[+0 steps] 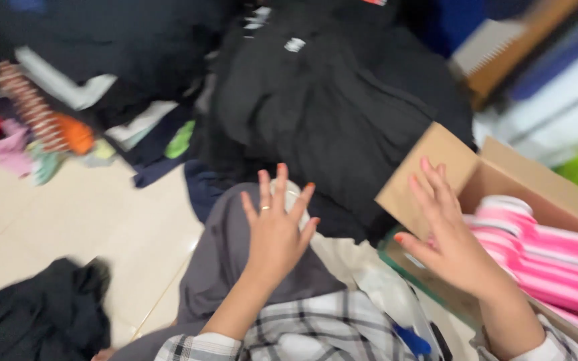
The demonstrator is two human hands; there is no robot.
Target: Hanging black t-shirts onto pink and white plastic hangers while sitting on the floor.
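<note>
1. Your left hand (pixel 275 234) is raised with its fingers spread wide; its grip is fully open and holds nothing. It hovers over the grey cloth (pixel 225 257) draped across your lap, and the pile of black clothes (pixel 329 100) lies just beyond its fingertips.
2. Your right hand (pixel 446 234) is also open, fingers fanned and palm turned down, gripping nothing. It sits at the near corner of the cardboard box (pixel 423 174), over the box's edge; the motion blur keeps you from telling whether it touches the flap.
3. The cardboard box stands to your right, its flap folded outward toward the black pile. Inside it lies a stack of pink hangers (pixel 543 247), just right of your right hand.
4. The black pile fills the middle of the floor (pixel 68 220) ahead of you, between both hands and the far wall.
5. A mix of coloured garments (pixel 35 134) lies on the floor to the far left, well apart from your hands, and another dark garment (pixel 35 314) lies near your left knee.
</note>
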